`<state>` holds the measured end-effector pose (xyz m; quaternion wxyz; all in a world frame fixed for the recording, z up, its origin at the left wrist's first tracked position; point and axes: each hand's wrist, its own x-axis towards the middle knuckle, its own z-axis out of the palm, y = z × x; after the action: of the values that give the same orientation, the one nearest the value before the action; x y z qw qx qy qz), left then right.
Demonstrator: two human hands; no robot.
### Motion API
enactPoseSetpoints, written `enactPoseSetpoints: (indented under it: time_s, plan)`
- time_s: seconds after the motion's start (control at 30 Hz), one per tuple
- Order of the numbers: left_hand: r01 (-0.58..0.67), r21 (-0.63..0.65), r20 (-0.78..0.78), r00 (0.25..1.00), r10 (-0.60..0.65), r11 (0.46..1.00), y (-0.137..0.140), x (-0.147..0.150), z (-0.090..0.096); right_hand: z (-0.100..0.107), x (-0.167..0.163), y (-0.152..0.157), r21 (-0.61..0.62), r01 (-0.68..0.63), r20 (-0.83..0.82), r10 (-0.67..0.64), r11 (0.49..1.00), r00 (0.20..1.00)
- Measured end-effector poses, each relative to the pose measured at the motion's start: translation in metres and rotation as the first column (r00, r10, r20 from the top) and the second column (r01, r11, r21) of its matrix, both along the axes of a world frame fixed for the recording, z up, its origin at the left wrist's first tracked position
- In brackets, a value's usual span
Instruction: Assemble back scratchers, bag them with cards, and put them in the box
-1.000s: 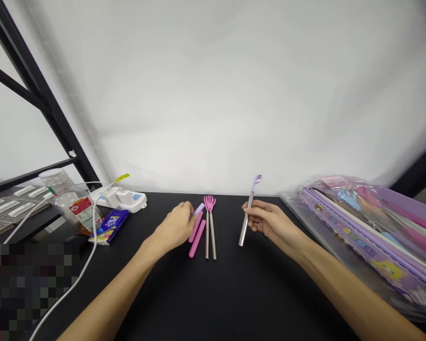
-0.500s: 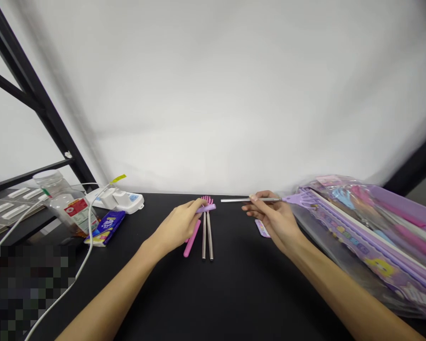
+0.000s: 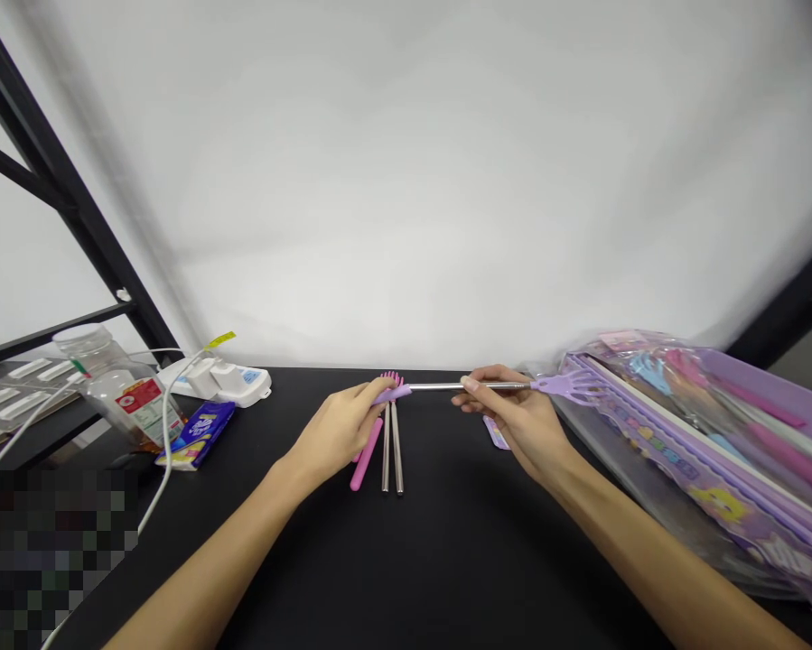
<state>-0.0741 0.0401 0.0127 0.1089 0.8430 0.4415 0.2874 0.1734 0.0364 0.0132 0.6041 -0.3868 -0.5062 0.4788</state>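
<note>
My left hand (image 3: pixel 341 426) is closed around a purple handle (image 3: pixel 396 394). Between the thumb and fingers of my right hand (image 3: pixel 510 411) is a silver rod with a purple claw-shaped head, a back scratcher (image 3: pixel 568 385), held level. The rod's bare left end meets the right end of the handle; whether it has gone inside I cannot tell. Below my left hand, two metal rods with pink claw heads (image 3: pixel 393 451) lie side by side on the black table. A pink handle (image 3: pixel 366 460) lies slantwise beside them, its upper part hidden by my fingers.
At the right, a purple box (image 3: pixel 751 375) holds more back scratchers in clear plastic wrapping. A small printed label (image 3: pixel 496 433) lies under my right hand. To the left stand a clear jar (image 3: pixel 117 388), a blue packet (image 3: pixel 199 436), a white power strip (image 3: pixel 249 384) and a white cable (image 3: pixel 166 420).
My right hand has moved slightly left with the back scratcher. The gap between its rod and the purple handle has closed, and the two now touch in line.
</note>
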Motion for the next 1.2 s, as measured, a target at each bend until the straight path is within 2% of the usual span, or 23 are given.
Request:
enactPoseSetpoints:
  time_s: [0.23, 0.43, 0.73, 0.83, 0.93, 1.07, 1.2]
  plan:
    - [0.060, 0.193, -0.058, 0.997, -0.050, 0.979, 0.002, -0.003, -0.003, 0.003, 0.007, 0.001, 0.032, -0.047, 0.032, 0.046, 0.998, 0.998]
    - [0.133, 0.419, -0.051, 0.991, -0.123, 0.898, 0.003, -0.003, -0.005, 0.001, 0.004, -0.002, 0.036, -0.077, -0.005, 0.077, 0.996, 0.997]
    - [0.166, 0.513, 0.004, 0.981, -0.196, 0.842, -0.007, 0.011, -0.002, -0.007, -0.003, -0.005, 0.102, -0.142, -0.045, 0.147, 0.985, 0.988]
    - [0.176, 0.486, 0.053, 0.972, -0.230, 0.856, -0.009, 0.014, -0.004, -0.009, -0.004, -0.005, 0.110, -0.159, -0.052, 0.165, 0.981, 0.985]
    - [0.180, 0.404, 0.105, 0.965, -0.241, 0.897, -0.013, 0.017, -0.004, -0.011, -0.004, -0.007, 0.114, -0.181, -0.047, 0.188, 0.977, 0.981]
    - [0.185, 0.177, 0.162, 0.963, -0.214, 0.967, -0.020, 0.019, 0.001, -0.015, -0.003, -0.009, 0.109, -0.224, -0.007, 0.226, 0.968, 0.974]
    - [0.240, -0.035, 0.239, 0.945, -0.225, 0.970, -0.025, 0.021, 0.007, -0.013, -0.005, -0.010, 0.099, -0.251, 0.056, 0.246, 0.963, 0.968]
